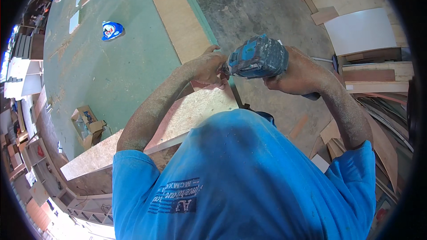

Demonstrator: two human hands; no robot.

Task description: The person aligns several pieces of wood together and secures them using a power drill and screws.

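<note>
My right hand [299, 72] is wrapped round the grip of a dusty blue and black cordless drill [258, 58], which lies level with its front end pointing left. At that front end my left hand [205, 69] is closed over wooden pieces at the table's right edge, thumb and fingertips bent round them. The drill's tip is hidden by my left hand, so I cannot see what it touches. A long plywood strip [175, 13] runs away from my left hand along the edge. Nearer my body lies a pale chipboard panel [200, 109], partly under my left forearm.
The green worktable [129, 62] carries sawdust, a blue and white packet [112, 30] and an open cardboard box [89, 126] at the near left. White and wooden panels [360, 31] are stacked on the right, above bent strips and offcuts. Concrete floor [262, 4] lies between.
</note>
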